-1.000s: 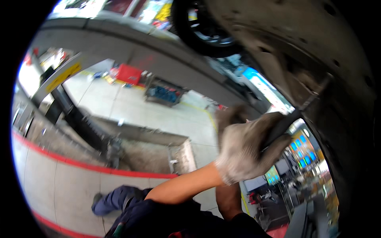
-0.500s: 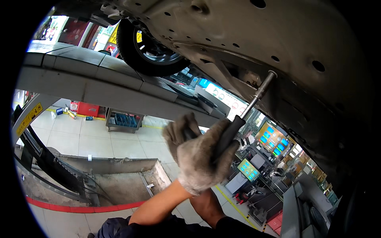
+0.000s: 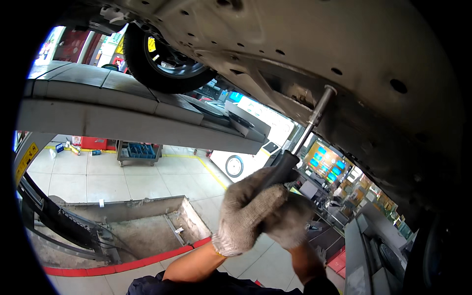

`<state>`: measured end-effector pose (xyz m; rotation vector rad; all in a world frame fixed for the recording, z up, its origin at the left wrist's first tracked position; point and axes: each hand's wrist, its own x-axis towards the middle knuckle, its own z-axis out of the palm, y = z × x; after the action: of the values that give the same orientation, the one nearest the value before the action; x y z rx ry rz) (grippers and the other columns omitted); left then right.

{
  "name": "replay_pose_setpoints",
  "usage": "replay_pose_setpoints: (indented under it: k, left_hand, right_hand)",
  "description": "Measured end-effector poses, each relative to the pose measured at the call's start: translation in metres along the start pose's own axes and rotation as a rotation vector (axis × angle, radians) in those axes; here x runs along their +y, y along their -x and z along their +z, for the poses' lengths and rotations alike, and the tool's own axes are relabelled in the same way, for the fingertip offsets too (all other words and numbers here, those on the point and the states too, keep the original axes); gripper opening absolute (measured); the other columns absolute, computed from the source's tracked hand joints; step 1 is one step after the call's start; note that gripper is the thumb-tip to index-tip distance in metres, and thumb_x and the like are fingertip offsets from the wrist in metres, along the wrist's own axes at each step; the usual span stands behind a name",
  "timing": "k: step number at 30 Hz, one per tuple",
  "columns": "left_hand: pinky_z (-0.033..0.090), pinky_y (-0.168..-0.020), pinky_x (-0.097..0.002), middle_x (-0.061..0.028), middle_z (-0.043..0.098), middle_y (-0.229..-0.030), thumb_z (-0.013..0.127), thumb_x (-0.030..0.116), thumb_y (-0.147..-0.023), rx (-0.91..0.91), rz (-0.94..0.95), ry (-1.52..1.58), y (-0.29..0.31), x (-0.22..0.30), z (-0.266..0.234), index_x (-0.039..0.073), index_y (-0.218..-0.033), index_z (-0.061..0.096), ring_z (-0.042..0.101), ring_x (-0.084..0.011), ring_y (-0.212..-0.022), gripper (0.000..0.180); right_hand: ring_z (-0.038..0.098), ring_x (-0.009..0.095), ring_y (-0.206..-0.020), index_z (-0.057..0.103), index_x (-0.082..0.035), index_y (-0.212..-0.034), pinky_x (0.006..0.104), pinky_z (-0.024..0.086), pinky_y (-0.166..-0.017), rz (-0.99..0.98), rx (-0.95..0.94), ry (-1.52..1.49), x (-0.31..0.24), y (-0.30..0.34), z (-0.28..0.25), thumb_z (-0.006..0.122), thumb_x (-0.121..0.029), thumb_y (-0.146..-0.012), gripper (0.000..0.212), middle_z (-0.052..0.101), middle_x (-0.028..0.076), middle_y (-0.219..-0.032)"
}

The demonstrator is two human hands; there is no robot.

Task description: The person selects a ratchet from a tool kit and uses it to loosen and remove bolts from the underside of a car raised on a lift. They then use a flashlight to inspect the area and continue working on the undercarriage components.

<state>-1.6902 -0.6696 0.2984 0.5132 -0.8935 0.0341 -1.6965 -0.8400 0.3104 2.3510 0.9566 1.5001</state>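
A socket driver [image 3: 281,169] with a black handle and a bright steel shaft slants up to the right. Its socket end [image 3: 322,104] meets the brownish underbody [image 3: 364,54] of a raised car; the fastener there is hidden. My left hand [image 3: 242,210], in a grey knit work glove, is closed around the handle. Close by on the right is my gloved right hand [image 3: 291,221], smeared by motion. Its fingers cannot be made out, nor whether they touch the handle. A recess with a metal part [image 3: 301,94] lies beside the socket in the underbody.
A grey lift platform [image 3: 132,120] crosses at left under the car's wheel [image 3: 164,64]. Below lies a floor pit [image 3: 142,228] with a red edge [image 3: 128,265]. A tool cart [image 3: 139,151] and lit screens [image 3: 327,162] stand farther off. Another lift platform [image 3: 366,255] is at lower right.
My right hand has swung from the left of my left hand to its right. My left hand stays around the handle, now lower. The view has shifted slightly.
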Motion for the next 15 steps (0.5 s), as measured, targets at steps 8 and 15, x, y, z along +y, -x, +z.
replay_pose_setpoints:
  k: [8,15]
  left_hand:
    - [0.052,-0.086,-0.0413,-0.0187,0.075,-0.102,0.078,0.024,-0.089,0.211,0.549,-0.98,-0.005,-0.024,0.007,0.0,-0.138,0.055,0.072,-0.0308,-0.086,0.06]
    - [0.022,-0.036,-0.0235,0.0031,0.042,-0.065,0.055,0.052,-0.104,-0.459,-0.373,1.008,-0.001,-0.018,0.004,-0.002,-0.13,0.061,0.03,-0.0044,-0.041,0.061]
  right_hand:
    - [0.064,0.032,-0.066,0.067,-0.004,-0.095,0.0416,0.051,-0.06,0.348,-0.002,-0.276,0.003,0.023,0.059,0.07,-0.029,-0.092,0.026,0.065,0.012,-0.079]
    - [0.061,0.038,-0.058,0.066,-0.002,-0.089,0.0461,0.048,-0.053,0.243,-0.026,0.143,-0.074,0.002,-0.086,0.069,-0.025,-0.093,0.023,0.059,0.015,-0.067]
